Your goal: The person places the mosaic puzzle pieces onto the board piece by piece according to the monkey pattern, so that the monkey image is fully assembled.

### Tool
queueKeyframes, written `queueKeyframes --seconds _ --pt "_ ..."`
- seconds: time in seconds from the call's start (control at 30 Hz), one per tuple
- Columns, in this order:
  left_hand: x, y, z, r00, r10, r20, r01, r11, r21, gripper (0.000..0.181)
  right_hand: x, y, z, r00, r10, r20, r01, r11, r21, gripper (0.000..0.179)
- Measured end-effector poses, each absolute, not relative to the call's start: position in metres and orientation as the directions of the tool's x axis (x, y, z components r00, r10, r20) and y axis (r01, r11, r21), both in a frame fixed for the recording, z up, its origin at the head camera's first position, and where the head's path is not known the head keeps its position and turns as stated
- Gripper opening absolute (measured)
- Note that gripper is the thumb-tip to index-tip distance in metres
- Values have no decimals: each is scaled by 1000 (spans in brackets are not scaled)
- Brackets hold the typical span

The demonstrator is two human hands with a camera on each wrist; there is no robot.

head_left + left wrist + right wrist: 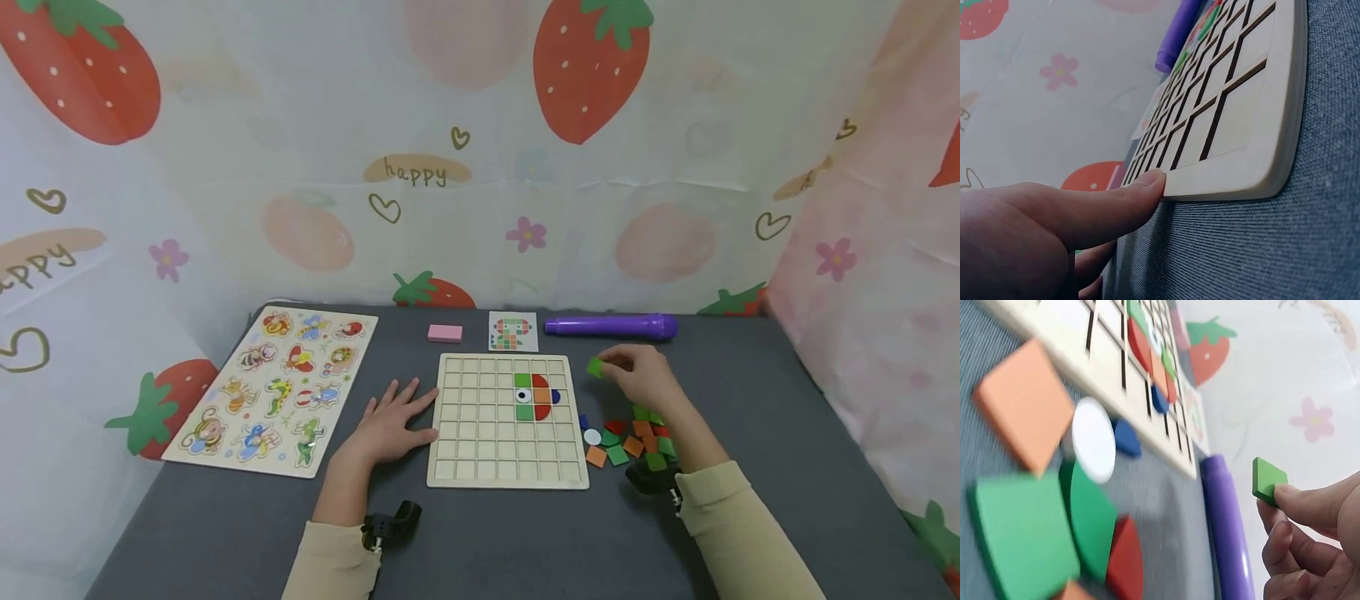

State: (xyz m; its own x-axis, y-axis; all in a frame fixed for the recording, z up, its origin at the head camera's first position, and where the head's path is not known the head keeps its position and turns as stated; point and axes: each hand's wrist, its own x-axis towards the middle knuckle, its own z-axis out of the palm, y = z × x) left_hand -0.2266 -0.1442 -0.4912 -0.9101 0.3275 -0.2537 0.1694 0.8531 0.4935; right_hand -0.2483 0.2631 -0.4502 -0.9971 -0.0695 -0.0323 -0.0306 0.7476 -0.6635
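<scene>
My right hand [639,375] pinches a light green square tile [1269,480] between thumb and fingers, above the table just right of the board. The wooden grid board [472,478] holds several coloured pieces at its upper right, among them a white eye piece [523,396], an orange square [542,396] and a blue piece [556,397]. At the board's left edge, my left hand [386,427] lies with fingers spread. Its thumb touches the rim in the left wrist view. Loose tiles [633,447] in green, orange, red, white and blue lie under my right forearm.
A small pattern card [513,332] and a pink block [445,333] lie behind the board. The purple tube [611,327] sits at the back right. On the left is a sheet of cartoon insects [277,392]. A strawberry-print curtain [480,233] backs the table.
</scene>
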Motion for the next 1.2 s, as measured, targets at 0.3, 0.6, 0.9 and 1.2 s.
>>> queueKeyframes --seconds 0.3,0.6,0.9,1.2 --pt "-227 -143 -492 -910 322 -263 161 856 492 72 -256 233 -451 -995 -72 -66 -5 716 -698 22" --pt "-227 -144 -492 -911 317 -265 158 860 485 72 -271 210 -459 -990 -116 -78 -16 647 -763 17" --pt "-226 -143 -491 -912 317 -259 158 856 493 72 -277 188 -465 -984 -143 -110 0 613 -790 16" --pt "-226 -143 -491 -915 311 -257 154 858 490 72 -286 167 -474 -979 -160 -127 3 614 -790 13"
